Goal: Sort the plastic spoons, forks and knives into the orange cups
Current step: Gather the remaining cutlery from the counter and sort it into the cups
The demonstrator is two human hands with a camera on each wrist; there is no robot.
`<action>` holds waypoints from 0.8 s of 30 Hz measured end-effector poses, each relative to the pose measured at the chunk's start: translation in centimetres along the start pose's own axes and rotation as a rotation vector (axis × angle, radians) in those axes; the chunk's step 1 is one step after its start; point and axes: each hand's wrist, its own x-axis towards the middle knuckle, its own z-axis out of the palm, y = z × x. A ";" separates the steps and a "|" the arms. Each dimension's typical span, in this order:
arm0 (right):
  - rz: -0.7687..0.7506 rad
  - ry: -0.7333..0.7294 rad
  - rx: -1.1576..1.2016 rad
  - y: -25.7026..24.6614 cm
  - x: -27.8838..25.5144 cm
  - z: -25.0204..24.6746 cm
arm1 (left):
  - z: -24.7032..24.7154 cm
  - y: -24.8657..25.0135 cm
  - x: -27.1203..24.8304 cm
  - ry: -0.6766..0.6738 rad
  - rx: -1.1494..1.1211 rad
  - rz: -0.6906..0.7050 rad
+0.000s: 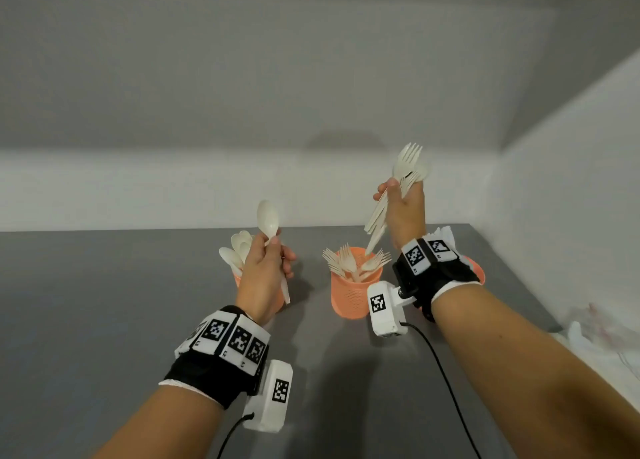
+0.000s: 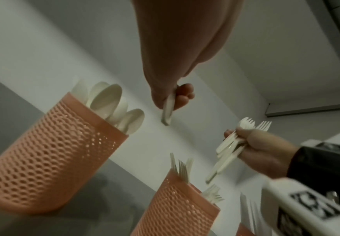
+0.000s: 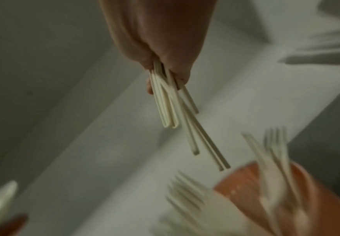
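Note:
My left hand [image 1: 265, 268] grips a white plastic spoon [image 1: 268, 218] bowl up, above the left orange cup [image 2: 50, 159], which holds several spoons [image 1: 235, 249]. My right hand [image 1: 403, 209] holds a bundle of white forks [image 1: 408, 162], tines up, handles [image 3: 177, 111] pointing down toward the middle orange cup [image 1: 348, 299], which holds several forks [image 1: 353, 263]. A third orange cup [image 1: 476, 268] shows partly behind my right wrist, with white cutlery [image 1: 441, 233] sticking out of it; what kind, I cannot tell.
The cups stand on a grey table [image 1: 104, 303] against a white wall [image 1: 173, 188]. Another wall [image 1: 571, 199] closes the right side. A crumpled clear plastic bag [image 1: 602, 341] lies at the table's right edge. Cables [image 1: 446, 382] trail from both wrist cameras.

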 end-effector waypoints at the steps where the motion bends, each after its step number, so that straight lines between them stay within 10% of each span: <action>1: 0.015 -0.042 -0.020 1.2 -0.3 0.3 | -0.3 0.3 0.0 0.001 -0.014 0.009; 9: 0.020 -0.203 -0.119 5.5 -1.4 0.2 | -3.3 1.6 1.6 0.046 -0.042 0.002; 17: -0.065 -0.576 -0.696 6.7 -0.9 1.0 | -4.8 3.8 3.0 0.120 0.022 0.143; 24: -0.128 -0.340 -0.609 0.2 -2.6 -0.9 | -4.6 5.3 4.5 0.061 0.106 0.329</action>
